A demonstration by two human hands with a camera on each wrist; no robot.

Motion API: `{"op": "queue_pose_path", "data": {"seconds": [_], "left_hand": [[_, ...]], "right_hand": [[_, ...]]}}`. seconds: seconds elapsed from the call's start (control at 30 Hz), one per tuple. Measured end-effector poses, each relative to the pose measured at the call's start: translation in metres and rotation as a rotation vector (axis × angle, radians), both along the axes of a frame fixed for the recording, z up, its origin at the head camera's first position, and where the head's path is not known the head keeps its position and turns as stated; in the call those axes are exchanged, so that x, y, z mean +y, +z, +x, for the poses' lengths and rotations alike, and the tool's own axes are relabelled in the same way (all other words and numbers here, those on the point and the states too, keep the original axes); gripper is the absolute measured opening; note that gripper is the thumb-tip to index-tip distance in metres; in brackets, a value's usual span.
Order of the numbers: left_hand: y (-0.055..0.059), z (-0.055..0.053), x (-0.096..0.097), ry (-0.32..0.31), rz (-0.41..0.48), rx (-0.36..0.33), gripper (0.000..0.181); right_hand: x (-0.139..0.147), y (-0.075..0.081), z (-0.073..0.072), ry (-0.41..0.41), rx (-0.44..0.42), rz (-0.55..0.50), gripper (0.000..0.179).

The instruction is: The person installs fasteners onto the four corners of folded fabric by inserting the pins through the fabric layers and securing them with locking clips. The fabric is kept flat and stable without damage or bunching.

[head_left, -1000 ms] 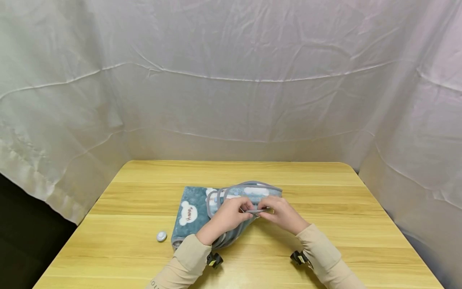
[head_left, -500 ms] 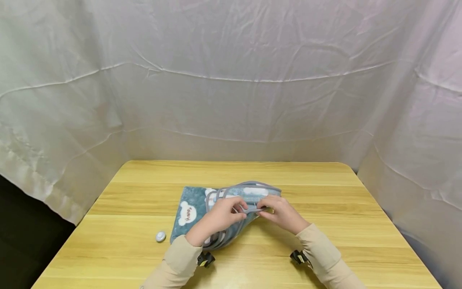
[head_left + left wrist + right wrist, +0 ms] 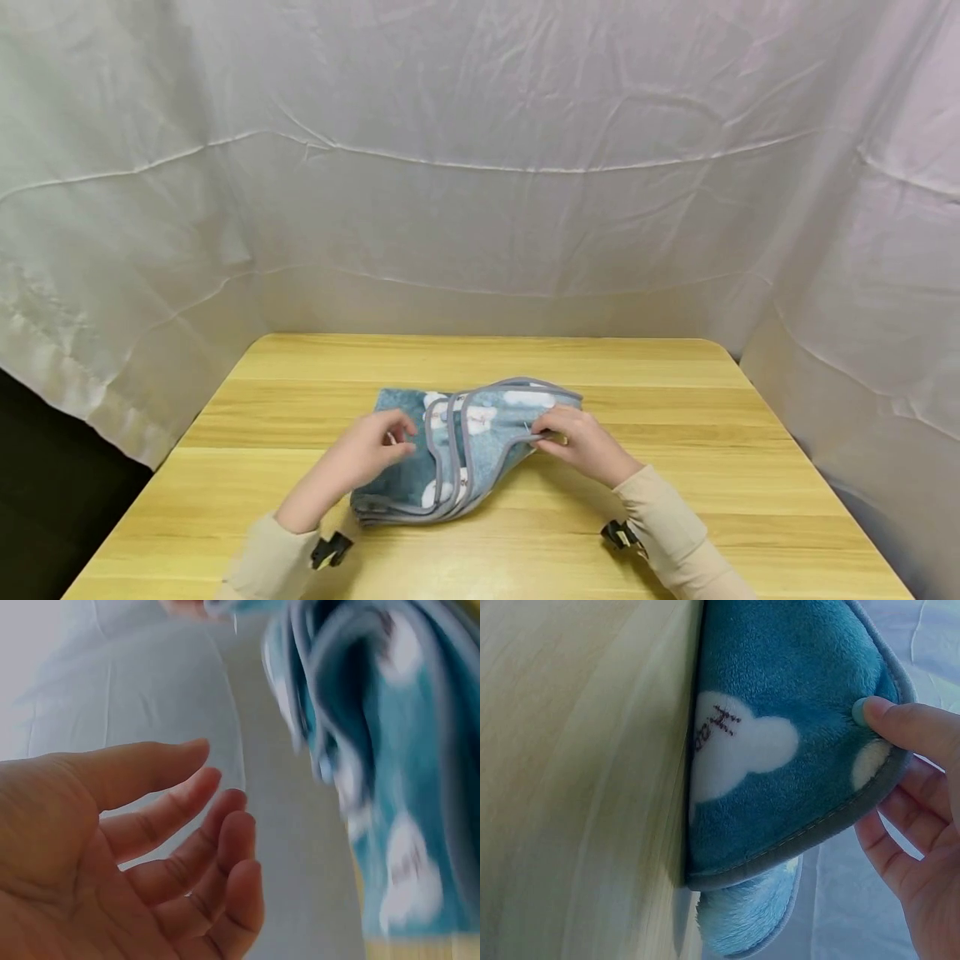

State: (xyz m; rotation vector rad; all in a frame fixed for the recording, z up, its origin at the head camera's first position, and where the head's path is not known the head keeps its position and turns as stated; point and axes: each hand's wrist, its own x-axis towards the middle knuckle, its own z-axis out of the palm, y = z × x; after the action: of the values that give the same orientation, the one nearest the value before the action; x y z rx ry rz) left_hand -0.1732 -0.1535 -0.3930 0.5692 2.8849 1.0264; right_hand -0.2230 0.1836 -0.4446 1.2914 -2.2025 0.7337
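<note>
A folded teal fleece blanket (image 3: pixel 483 450) with grey binding and white cloud patches lies on the table, its right corner lifted. My right hand (image 3: pixel 581 437) pinches the bound edge of that corner between thumb and fingers. In the right wrist view, a small light-blue round piece shows at the tip of the thumb (image 3: pixel 904 724). My left hand (image 3: pixel 375 450) is over the blanket's left part and holds nothing. Its fingers are loosely bent in the left wrist view, apart from the blanket (image 3: pixel 412 787).
The light wooden table (image 3: pixel 637 400) extends around the blanket on all sides. Pale grey curtains (image 3: pixel 480 208) hang behind the table and along both sides.
My left hand has let go of the blanket's edge and moved left, its arm now covering the small round silvery-white thing. My right hand keeps its pinch at nearly the same spot.
</note>
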Motion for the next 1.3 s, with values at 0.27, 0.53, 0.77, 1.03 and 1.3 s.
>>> {"op": "queue_pose_path", "data": {"seconds": [0.27, 0.53, 0.77, 1.03, 1.3], "left_hand": [[-0.007, 0.013, -0.055, 0.144, -0.086, -0.143, 0.018], [-0.027, 0.016, -0.076, 0.172, -0.141, -0.274, 0.027], [-0.041, 0.014, -0.076, 0.190, -0.207, -0.290, 0.030], [-0.045, 0.014, -0.074, 0.217, -0.207, -0.271, 0.025], [-0.035, 0.012, -0.071, 0.219, -0.171, -0.216, 0.019]], "right_hand": [[0.000, 0.000, 0.000, -0.002, -0.006, 0.002, 0.021], [0.000, 0.001, 0.001, -0.009, -0.018, 0.005, 0.020], [0.000, 0.002, 0.002, -0.011, -0.021, 0.008, 0.020], [0.000, 0.002, 0.002, -0.011, -0.037, 0.004, 0.020], [0.000, 0.000, 0.002, -0.009, -0.033, 0.005, 0.020]]}}
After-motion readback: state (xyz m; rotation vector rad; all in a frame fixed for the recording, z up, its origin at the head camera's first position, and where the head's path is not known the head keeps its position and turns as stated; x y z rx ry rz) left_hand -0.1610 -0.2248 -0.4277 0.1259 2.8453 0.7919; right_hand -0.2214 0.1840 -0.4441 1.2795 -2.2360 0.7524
